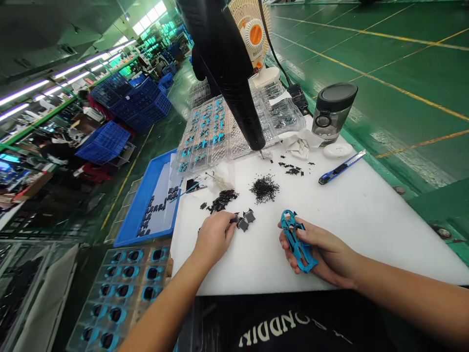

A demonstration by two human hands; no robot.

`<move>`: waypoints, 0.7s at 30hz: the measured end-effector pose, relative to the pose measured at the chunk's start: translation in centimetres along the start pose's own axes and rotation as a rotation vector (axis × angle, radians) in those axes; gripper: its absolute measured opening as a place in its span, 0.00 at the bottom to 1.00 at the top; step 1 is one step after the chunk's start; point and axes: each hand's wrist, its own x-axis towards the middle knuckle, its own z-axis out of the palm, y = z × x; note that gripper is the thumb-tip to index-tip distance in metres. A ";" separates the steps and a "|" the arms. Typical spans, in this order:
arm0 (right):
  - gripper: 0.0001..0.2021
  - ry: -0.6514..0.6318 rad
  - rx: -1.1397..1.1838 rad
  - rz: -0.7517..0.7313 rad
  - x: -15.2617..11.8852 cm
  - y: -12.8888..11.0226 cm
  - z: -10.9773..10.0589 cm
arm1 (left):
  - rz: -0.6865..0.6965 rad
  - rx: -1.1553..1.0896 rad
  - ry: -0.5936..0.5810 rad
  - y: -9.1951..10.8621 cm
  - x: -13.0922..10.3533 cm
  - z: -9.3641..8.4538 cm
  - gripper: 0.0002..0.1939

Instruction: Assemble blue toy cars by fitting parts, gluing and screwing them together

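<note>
My right hand [326,252] is closed around a blue plastic toy car body [301,249], its long open frame tilted over the white tabletop, thumb on its upper side. My left hand [214,237] is low over the table, with thumb and fingertips pinched on a small black plastic part, partly hidden by the fingers. Beside those fingertips lie a few square dark grey parts [243,225]. Just beyond them is a heap of flat black pieces [223,200]. A pile of tiny black screws [264,189] sits farther in, between the two hands.
A black electric screwdriver [244,107] hangs over the table's middle. Behind it are clear compartment trays [205,132]. A blue tray [146,195] stands left. At right are a utility knife [342,167], a white case [337,149] and a lidded cup [333,115]; a fan [255,36] is behind.
</note>
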 end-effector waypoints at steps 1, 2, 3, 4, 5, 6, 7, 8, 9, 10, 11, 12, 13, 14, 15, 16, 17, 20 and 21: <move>0.09 -0.001 0.002 0.001 0.0 0.0 0.0 | -0.009 0.011 0.001 0.0 -0.1 0.0 0.07; 0.09 -0.002 0.004 0.004 0.0 0.0 0.0 | -0.018 0.024 0.006 0.0 -0.1 -0.1 0.06; 0.09 -0.001 0.007 0.006 0.0 0.0 0.0 | -0.028 0.036 0.014 0.1 -0.2 -0.1 0.07; 0.09 -0.001 0.008 0.007 0.0 0.0 0.0 | -0.036 0.045 0.022 0.2 -0.3 -0.2 0.07; 0.09 -0.001 0.011 0.008 0.0 0.0 0.0 | -0.036 0.050 0.028 0.4 -0.4 -0.3 0.08; 0.09 -0.001 0.012 0.008 0.0 0.0 0.0 | -0.025 0.054 0.026 0.7 -0.5 -0.3 0.10; 0.09 0.000 0.014 0.008 0.0 0.0 0.0 | -0.005 0.059 0.014 0.9 -0.5 -0.4 0.12; 0.09 0.002 0.016 0.009 0.0 0.0 0.0 | 0.020 0.066 -0.004 1.1 -0.4 -0.4 0.14; 0.09 0.004 0.017 0.010 0.0 0.0 0.0 | 0.046 0.077 -0.025 1.2 -0.3 -0.4 0.16; 0.09 0.004 0.018 0.010 0.0 0.0 0.0 | 0.070 0.089 -0.046 1.3 -0.2 -0.4 0.16; 0.09 0.003 0.017 0.010 0.0 0.0 0.1 | 0.091 0.101 -0.062 1.2 0.0 -0.4 0.15; 0.09 0.001 0.015 0.009 0.1 0.0 0.1 | 0.108 0.110 -0.071 1.2 0.3 -0.4 0.14; 0.08 -0.003 0.014 0.007 0.1 0.0 0.1 | 0.128 0.115 -0.072 1.0 0.5 -0.3 0.13; 0.08 -0.006 0.013 0.004 0.0 0.0 0.1 | 0.154 0.116 -0.068 0.9 0.7 -0.3 0.11; 0.08 -0.006 0.012 0.005 0.0 0.0 0.1 | 0.181 0.116 -0.060 0.8 0.8 -0.3 0.10; 0.09 -0.003 0.012 0.008 0.0 0.0 0.1 | 0.209 0.116 -0.050 0.7 0.9 -0.3 0.09; 0.09 0.002 0.012 0.014 -0.1 0.0 0.1 | 0.235 0.116 -0.042 0.7 0.9 -0.3 0.09; 0.11 0.021 0.008 0.030 -0.1 -0.1 0.1 | 0.281 0.110 -0.034 0.8 0.9 -0.2 0.10; 0.11 0.023 0.006 0.032 -0.2 -0.1 0.1 | 0.280 0.108 -0.032 0.9 0.8 -0.1 0.10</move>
